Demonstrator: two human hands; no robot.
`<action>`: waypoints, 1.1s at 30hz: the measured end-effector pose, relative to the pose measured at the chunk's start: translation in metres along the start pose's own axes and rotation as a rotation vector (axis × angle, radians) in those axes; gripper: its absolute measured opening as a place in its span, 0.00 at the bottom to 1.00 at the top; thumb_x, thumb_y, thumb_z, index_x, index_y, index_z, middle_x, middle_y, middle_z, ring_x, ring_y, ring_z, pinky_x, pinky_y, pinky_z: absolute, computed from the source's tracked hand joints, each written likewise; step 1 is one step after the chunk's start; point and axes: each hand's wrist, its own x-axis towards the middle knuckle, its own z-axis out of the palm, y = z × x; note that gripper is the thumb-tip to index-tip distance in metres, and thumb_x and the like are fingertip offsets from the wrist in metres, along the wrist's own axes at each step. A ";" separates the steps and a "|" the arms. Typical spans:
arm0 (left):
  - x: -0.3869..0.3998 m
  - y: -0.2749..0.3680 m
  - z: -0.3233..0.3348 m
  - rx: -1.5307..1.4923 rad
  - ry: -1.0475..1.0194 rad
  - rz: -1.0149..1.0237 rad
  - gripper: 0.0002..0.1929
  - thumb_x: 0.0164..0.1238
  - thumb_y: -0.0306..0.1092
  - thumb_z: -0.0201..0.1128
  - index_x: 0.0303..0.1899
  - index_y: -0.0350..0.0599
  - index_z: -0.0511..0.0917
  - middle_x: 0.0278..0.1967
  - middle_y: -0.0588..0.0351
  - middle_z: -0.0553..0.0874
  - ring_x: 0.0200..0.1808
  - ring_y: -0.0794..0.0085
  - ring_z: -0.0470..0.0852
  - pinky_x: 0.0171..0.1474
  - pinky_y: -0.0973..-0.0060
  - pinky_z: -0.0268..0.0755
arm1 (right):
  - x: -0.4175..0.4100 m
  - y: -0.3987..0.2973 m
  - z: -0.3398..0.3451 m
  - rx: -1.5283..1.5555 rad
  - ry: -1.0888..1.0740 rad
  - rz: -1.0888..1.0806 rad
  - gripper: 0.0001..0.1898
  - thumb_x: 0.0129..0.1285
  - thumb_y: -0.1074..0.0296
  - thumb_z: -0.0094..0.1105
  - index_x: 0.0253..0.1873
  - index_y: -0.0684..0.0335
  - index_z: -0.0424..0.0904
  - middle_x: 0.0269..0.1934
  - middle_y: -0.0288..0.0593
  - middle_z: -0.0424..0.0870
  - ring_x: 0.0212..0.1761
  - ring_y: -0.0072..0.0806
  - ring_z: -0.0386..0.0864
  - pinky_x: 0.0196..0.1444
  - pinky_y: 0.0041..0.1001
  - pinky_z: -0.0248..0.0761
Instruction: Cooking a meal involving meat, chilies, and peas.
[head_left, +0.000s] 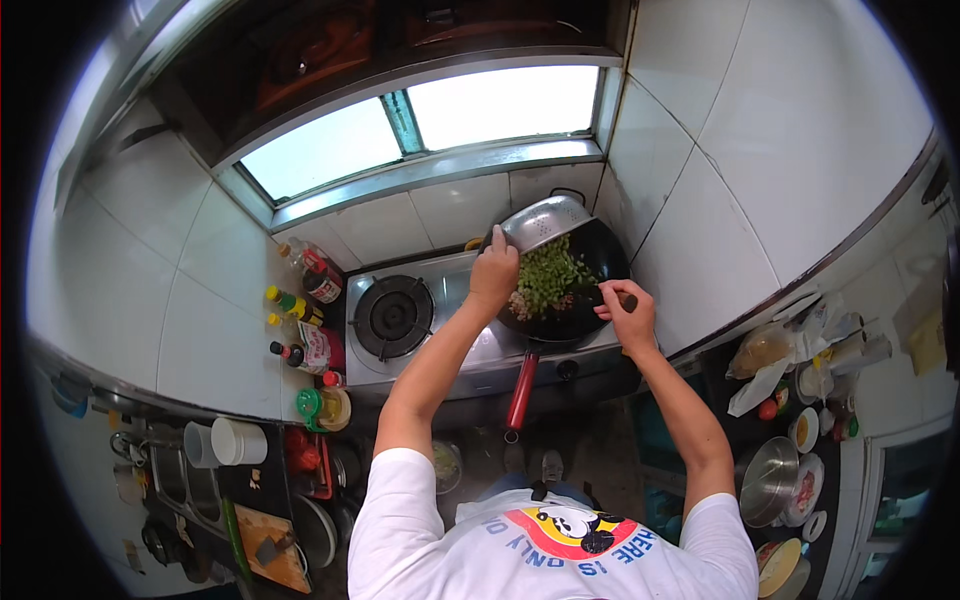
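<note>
My left hand (495, 271) grips the rim of a perforated metal colander (547, 223), which is tipped on its side over a black wok (609, 251). Below the colander's mouth, chopped green vegetables (551, 277) lie heaped in the wok. Some pinkish bits, perhaps minced meat, (519, 306) show at the heap's lower edge. At the wok's right side, my right hand (631, 315) is closed around a wooden handle (628, 301); the tool's far end is hidden in the dark wok. The wok's red handle (523, 391) points towards me.
A bare gas burner (394, 316) sits left of the wok on the steel stove. Sauce bottles (304, 307) and an oil jug (330, 409) line its left side. A cutting board (264, 544) with a cleaver (276, 547) lies lower left. Right, a metal bowl (770, 480) stands on a counter.
</note>
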 end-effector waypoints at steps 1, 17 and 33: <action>-0.001 -0.005 0.003 -0.013 -0.004 0.007 0.05 0.52 0.28 0.59 0.27 0.35 0.74 0.52 0.28 0.77 0.29 0.55 0.82 0.29 0.64 0.78 | 0.003 -0.004 0.003 -0.125 -0.044 -0.054 0.08 0.66 0.70 0.59 0.37 0.70 0.79 0.26 0.39 0.82 0.25 0.22 0.83 0.27 0.20 0.76; -0.028 -0.050 -0.009 -0.123 0.135 -0.249 0.07 0.55 0.28 0.62 0.28 0.38 0.71 0.56 0.31 0.76 0.32 0.48 0.83 0.33 0.60 0.78 | 0.030 -0.056 -0.005 -0.160 -0.082 0.294 0.18 0.68 0.57 0.58 0.33 0.70 0.75 0.28 0.44 0.80 0.15 0.31 0.80 0.13 0.24 0.73; -0.063 -0.021 -0.026 -0.631 0.284 -0.971 0.08 0.56 0.26 0.57 0.28 0.28 0.80 0.28 0.39 0.84 0.24 0.54 0.82 0.31 0.62 0.74 | 0.057 -0.032 -0.029 -0.263 -0.122 0.109 0.11 0.65 0.66 0.57 0.36 0.70 0.78 0.28 0.43 0.83 0.18 0.27 0.81 0.16 0.20 0.72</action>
